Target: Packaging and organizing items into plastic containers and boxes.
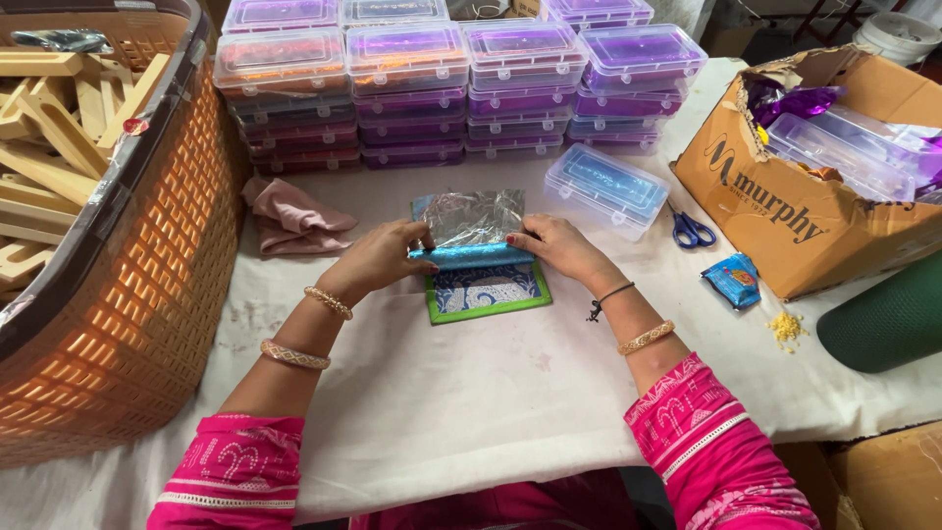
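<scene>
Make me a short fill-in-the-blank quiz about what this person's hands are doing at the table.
1. Both hands, left hand and right hand, grip a shiny ____ roll.
2. The scissors have ____ handles.
3. The wooden pieces sit in an orange ____.
4. Behind the hands, stacked plastic boxes have clear ____.

Missing words: blue; blue; basket; lids

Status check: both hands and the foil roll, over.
Left hand and right hand pinch the ends of the blue roll. Roll lies across foil sheet on green-edged card. Scissors apart, nothing blocking.
</scene>
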